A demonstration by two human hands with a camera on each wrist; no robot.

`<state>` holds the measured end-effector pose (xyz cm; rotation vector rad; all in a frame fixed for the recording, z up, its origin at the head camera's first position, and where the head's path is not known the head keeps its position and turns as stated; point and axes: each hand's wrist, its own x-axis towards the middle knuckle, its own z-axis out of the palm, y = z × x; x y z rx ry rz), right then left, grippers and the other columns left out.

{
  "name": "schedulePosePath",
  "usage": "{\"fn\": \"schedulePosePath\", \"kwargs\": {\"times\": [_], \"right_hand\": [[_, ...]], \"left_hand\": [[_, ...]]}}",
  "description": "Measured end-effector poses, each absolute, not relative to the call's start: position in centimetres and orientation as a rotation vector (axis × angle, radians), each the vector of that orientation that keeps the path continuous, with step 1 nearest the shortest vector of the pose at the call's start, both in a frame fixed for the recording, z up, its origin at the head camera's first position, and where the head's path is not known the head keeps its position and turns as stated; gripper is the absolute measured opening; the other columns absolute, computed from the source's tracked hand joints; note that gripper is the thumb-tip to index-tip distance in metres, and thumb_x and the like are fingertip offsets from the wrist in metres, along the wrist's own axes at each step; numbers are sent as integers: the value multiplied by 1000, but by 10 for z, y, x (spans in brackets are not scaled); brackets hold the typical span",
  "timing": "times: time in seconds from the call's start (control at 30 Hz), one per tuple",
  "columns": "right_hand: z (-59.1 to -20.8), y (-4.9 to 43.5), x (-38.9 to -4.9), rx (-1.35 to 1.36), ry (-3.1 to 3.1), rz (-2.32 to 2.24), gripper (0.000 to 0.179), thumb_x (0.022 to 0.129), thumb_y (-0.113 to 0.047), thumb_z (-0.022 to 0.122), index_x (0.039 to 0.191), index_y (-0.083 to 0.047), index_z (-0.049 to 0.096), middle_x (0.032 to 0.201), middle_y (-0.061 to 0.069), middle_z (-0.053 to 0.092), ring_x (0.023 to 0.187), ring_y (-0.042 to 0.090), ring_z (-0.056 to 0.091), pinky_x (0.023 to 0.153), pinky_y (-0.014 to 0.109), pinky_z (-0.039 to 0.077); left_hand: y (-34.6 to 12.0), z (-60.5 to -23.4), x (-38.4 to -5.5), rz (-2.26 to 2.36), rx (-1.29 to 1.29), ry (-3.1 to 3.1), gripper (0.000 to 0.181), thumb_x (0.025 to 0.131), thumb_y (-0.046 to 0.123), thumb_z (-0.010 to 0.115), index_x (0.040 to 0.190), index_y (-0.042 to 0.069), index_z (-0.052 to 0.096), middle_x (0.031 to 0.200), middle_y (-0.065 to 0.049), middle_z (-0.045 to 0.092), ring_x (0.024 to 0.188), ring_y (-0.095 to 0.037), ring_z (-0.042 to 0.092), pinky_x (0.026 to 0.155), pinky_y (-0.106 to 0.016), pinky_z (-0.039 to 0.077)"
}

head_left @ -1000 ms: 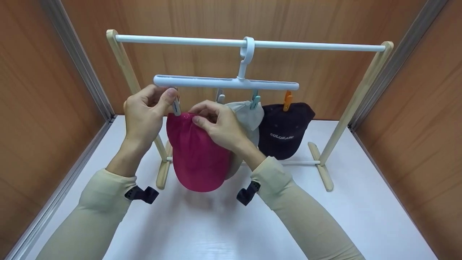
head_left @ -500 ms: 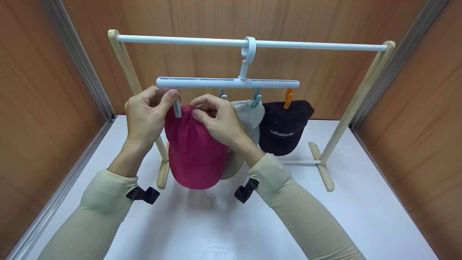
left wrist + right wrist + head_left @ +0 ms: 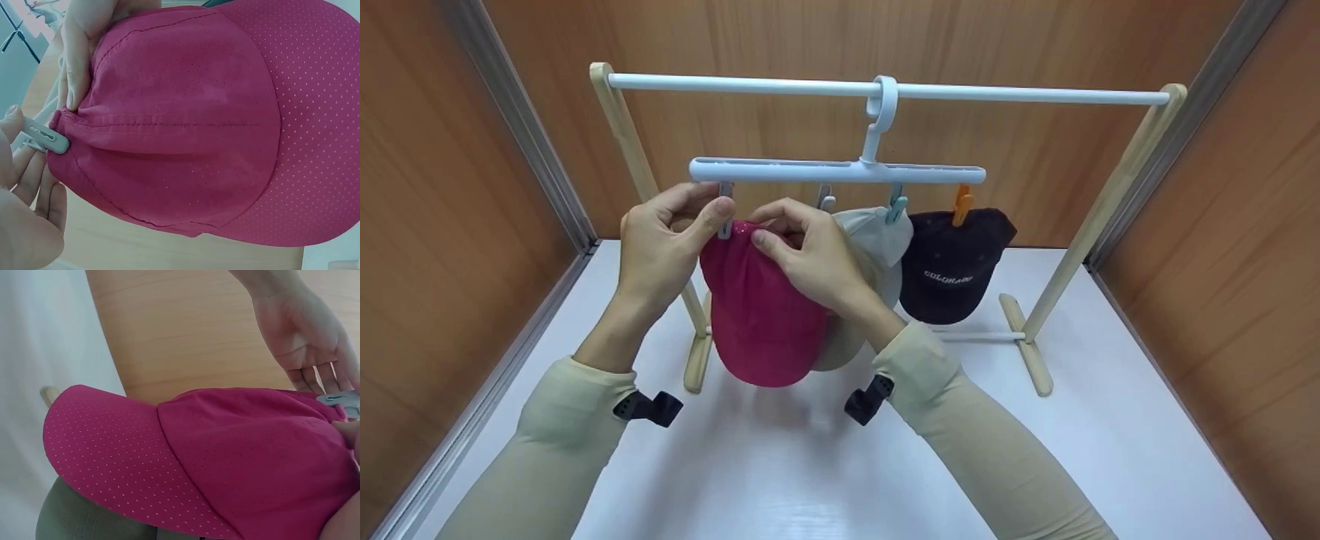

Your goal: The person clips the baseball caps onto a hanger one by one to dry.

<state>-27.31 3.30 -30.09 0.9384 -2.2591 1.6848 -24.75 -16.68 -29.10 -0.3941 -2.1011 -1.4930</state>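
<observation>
My left hand (image 3: 656, 247) pinches a grey clothespin (image 3: 725, 227) under the left end of the white hanger (image 3: 787, 171). Beside it, my right hand (image 3: 826, 266) grips the upper edge of a magenta cap (image 3: 765, 322) between thumb and fingers. The cap hangs brim down. In the left wrist view the tip of the clothespin (image 3: 53, 140) overlaps the gathered edge of the cap (image 3: 180, 129). The right wrist view shows the dotted brim (image 3: 124, 450) and, at its far right, the same clothespin (image 3: 343, 400) by the cap's edge.
A beige cap (image 3: 840, 349), partly hidden, hangs behind the magenta one. To its right, a pale cap (image 3: 877, 232) hangs under a teal clothespin (image 3: 896, 206), and a dark cap (image 3: 949, 262) under an orange one (image 3: 962, 206). The wooden rack's white bar (image 3: 1020, 93) carries the hanger.
The magenta cap has risen slightly and shifted a little left with my right hand, its edge now higher against the clothespin. My left hand keeps its pinch on the clothespin, which now stands more upright.
</observation>
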Motion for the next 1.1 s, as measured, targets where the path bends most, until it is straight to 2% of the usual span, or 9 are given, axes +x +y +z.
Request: {"fn": "schedulePosePath", "kwargs": {"times": [0.13,0.27,0.4,0.53,0.6,0.7,0.93,1.1], "right_hand": [[-302,33,-271,925,-2288,1593,24,103,-10,70,128,-8,72,107,4,77,87,16,69,81,28,60],[-303,34,-266,932,-2332,1487,29,103,-12,70,132,-11,70,115,1,77,94,12,70,85,26,59],[-305,38,-260,980,-2336,1445,35,102,-10,71,137,-10,68,126,2,74,108,11,69,93,28,59],[-304,49,-253,1021,-2313,1467,40,101,-8,71,140,-6,65,133,11,68,115,20,68,97,37,60],[-303,60,-249,1013,-2317,1487,40,101,-9,71,141,-6,65,136,13,66,118,24,67,101,42,58],[-304,80,-243,971,-2335,1489,40,102,-9,70,141,-9,65,139,9,65,122,26,66,106,41,55],[-316,141,-232,894,-2340,1507,37,103,-8,70,140,-6,65,138,15,66,121,30,68,106,33,54],[-330,190,-229,754,-2373,1508,37,103,-5,69,140,-8,66,138,7,67,122,30,68,104,27,54]], "left_hand": [[-168,-292,-249,-1421,-376,-2127,41,99,33,77,135,14,74,123,1,76,106,-8,70,96,-30,57],[-170,-296,-251,-1368,-355,-2143,41,100,36,76,136,16,74,125,1,76,113,-9,64,97,-36,55],[-174,-300,-255,-1350,-342,-2150,43,100,40,74,136,16,74,123,0,77,113,-11,64,94,-31,53],[-177,-303,-257,-1356,-333,-2144,43,101,41,74,134,15,74,121,-2,78,112,-12,64,95,-30,51],[-179,-304,-257,-1357,-327,-2142,42,101,41,74,134,14,74,119,-3,78,111,-11,63,94,-28,50],[-180,-307,-258,-1344,-316,-2144,43,100,42,74,134,15,74,119,-3,78,110,-10,59,91,-27,49],[-184,-314,-260,-1283,-330,-2144,42,101,39,74,136,16,73,124,-1,77,107,-8,56,91,-25,49],[-194,-320,-255,-1246,-316,-2145,41,102,34,75,139,18,72,126,0,77,110,-8,57,96,-28,42]]}}
